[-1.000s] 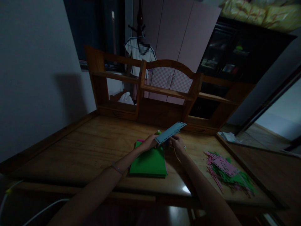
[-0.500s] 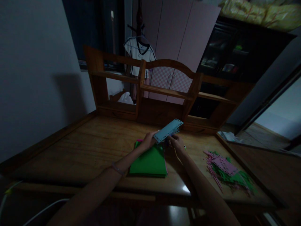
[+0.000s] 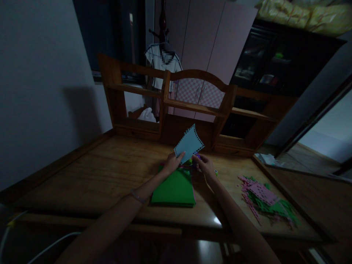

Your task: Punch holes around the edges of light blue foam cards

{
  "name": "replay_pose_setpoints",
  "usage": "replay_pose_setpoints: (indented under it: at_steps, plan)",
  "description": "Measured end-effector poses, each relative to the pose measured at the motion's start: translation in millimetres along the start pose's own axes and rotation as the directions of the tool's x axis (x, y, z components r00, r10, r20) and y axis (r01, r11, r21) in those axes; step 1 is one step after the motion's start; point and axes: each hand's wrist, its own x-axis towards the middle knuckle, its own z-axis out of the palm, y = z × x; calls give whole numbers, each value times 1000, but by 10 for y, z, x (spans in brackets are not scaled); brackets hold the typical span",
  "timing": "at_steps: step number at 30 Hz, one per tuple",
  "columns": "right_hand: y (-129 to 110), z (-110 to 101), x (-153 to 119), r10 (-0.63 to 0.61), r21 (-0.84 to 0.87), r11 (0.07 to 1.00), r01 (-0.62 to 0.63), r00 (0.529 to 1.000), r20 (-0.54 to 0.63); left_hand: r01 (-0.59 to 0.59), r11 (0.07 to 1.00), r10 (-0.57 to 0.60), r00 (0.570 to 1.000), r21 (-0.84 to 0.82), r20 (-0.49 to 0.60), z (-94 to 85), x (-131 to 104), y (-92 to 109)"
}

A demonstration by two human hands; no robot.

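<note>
My left hand (image 3: 172, 162) is closed on a light blue sheet of paper (image 3: 188, 143), thumb on its face. Small dark holes or notches line the sheet's edges. My right hand (image 3: 206, 167) is closed at the sheet's lower right corner, around a small purple object (image 3: 197, 157) mostly hidden by the fingers; its kind is unclear. Below both hands lies a stack of green paper (image 3: 173, 189), with a pink edge showing at its side. A small green and white thing (image 3: 216, 172) peeks out beside my right wrist.
A heap of pink and green paper strips (image 3: 266, 201) lies on the wooden desk (image 3: 118, 172) at the right. Along the desk's back runs a wooden shelf unit (image 3: 192, 106). A white shirt (image 3: 162, 62) hangs behind it. The wall is at the left.
The light blue sheet has turned from lying slanted and nearly edge-on to standing more upright, its face towards me. Both hands have shifted only slightly.
</note>
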Motion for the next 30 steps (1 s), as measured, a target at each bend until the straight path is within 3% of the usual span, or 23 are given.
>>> replay_pose_setpoints:
  at_steps: [9, 15, 22, 30]
  plan:
    - [-35, -57, -10, 19, 139, 990, -10, 998, -62, 69, 997, -68, 997, 41, -28, -3, -30, 72]
    - [-33, -27, -8, 126, 226, 969, -100, 987, -100, 42, 998, -40, 999, 56, -36, -4, -41, 114]
    - [-47, -36, 27, 239, 391, 892, -228, 971, 21, 27, 999, -26, 999, 45, -22, 5, -21, 48]
    - [14, -94, 31, 215, 440, 852, -284, 956, 201, 21, 1000, -20, 999, 21, -39, 24, -3, -13]
